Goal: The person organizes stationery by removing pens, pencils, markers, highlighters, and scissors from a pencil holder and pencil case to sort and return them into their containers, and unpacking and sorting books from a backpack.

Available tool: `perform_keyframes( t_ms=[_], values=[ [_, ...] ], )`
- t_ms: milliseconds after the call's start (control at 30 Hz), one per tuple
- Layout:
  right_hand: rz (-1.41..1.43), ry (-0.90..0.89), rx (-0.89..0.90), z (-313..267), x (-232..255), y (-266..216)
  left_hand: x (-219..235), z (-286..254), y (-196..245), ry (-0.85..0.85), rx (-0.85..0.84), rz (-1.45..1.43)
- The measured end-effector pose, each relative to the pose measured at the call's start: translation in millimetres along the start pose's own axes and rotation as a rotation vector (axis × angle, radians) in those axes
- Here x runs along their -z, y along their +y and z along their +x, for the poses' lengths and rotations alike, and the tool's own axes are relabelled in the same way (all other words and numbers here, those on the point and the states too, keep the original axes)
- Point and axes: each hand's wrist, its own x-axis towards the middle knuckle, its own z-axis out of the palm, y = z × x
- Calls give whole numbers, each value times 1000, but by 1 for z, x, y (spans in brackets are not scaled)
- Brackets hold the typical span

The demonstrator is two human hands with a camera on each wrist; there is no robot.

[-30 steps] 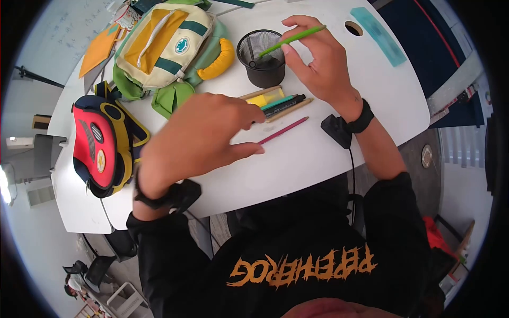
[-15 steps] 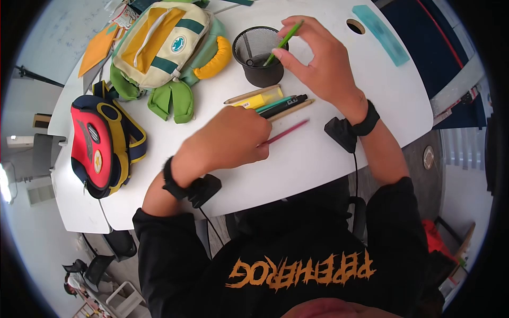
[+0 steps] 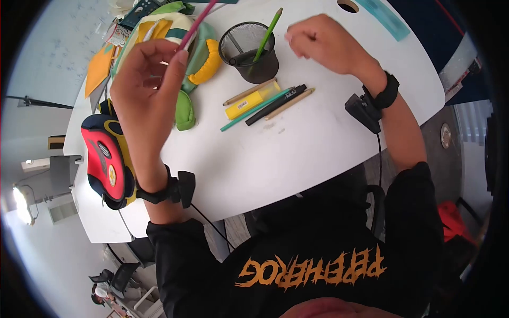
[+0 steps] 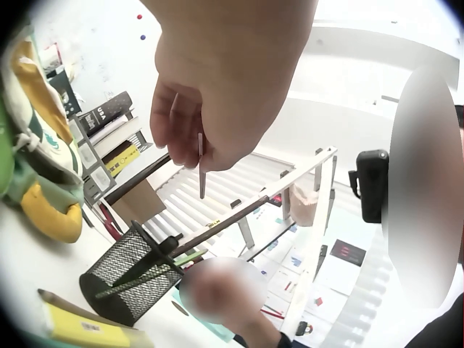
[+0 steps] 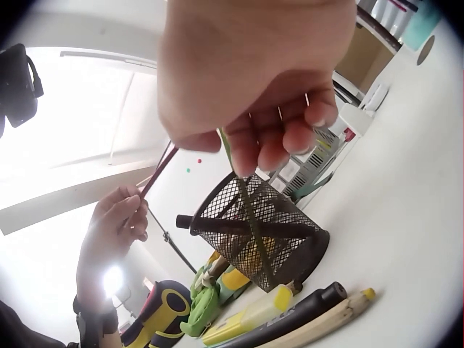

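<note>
By the fingers (image 3: 154,49) of the left hand (image 3: 142,100), closed at the thumb, a pink pencil (image 3: 196,25) is being pinched above the desk (image 3: 233,159). Nothing is being gripped by the loosely curled right hand (image 3: 328,45), beside the mesh cup (image 3: 260,71). Within the cup, a green pencil (image 3: 270,31) is being held aslant. Nearby, a row is being formed by two wooden pencils (image 3: 291,104), a yellow highlighter (image 3: 245,105), a teal pencil (image 3: 257,109) and a black marker (image 3: 275,105). Farther left, desk space is being taken up by two bags (image 3: 106,153).
</note>
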Motion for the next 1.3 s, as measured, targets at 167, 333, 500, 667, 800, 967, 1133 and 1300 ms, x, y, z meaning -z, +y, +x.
perform_keyframes(
  t_ms=[167,333,500,667,800,967,1133,1300],
  values=[
    [-89,-242,154,-7,-5,-11,-3,2,6,75,3,157],
    [-158,-398,194,-11,-14,-4,-7,0,13,60,72,102],
    [-139,-523,192,-9,-17,-2,-15,-3,3,-17,41,108],
    [-123,-484,184,-11,-20,-1,-23,1,-3,-114,94,-41],
    [-120,-467,223,-13,-23,1,-22,-2,-8,-187,91,-53],
    [-69,-539,144,-9,-15,-10,-14,-7,-11,-388,100,307],
    [-47,-474,197,-9,-20,2,-32,-34,6,-577,-89,499],
    [-80,-510,140,-9,-26,3,-91,-87,32,-713,-374,297]
  ],
)
